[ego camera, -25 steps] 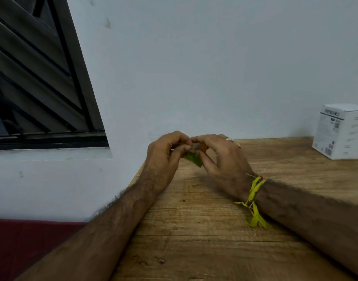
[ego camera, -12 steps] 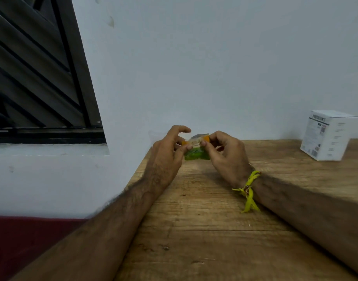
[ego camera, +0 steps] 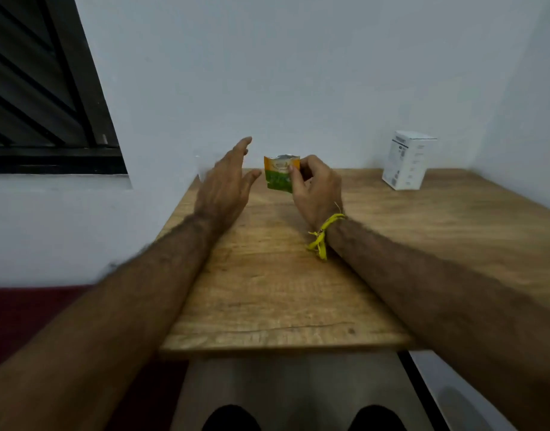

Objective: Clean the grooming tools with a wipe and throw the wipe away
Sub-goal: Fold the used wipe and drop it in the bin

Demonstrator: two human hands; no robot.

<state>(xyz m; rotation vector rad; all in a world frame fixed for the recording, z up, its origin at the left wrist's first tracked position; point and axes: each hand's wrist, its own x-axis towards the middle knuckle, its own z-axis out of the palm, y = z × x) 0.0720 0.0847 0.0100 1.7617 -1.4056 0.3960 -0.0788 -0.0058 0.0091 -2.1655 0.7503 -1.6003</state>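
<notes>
The sachet [ego camera: 280, 175] is held above the far part of the table [ego camera: 267, 290], between the left hand [ego camera: 224, 185] and the right hand [ego camera: 314, 188]. A box [ego camera: 406, 160] stands on the table at the far right, near the wall [ego camera: 298, 73]. A window [ego camera: 40, 82] is at the left.

Worktop [ego camera: 283, 290]: bare wood from 6 o'clock up to the centre, open to passage between the two forearms.
Wall [ego camera: 298, 73]: closes the far edge at 12 o'clock and the side at 3 o'clock.
White box [ego camera: 407, 160]: stands at 2 o'clock near the corner, well apart from the hands.
Left hand [ego camera: 225, 185] and right hand [ego camera: 314, 188]: narrow gap between them at 12 o'clock, partly filled by a sachet [ego camera: 280, 174].
Left edge, 9 o'clock: open drop beside the wall.
</notes>
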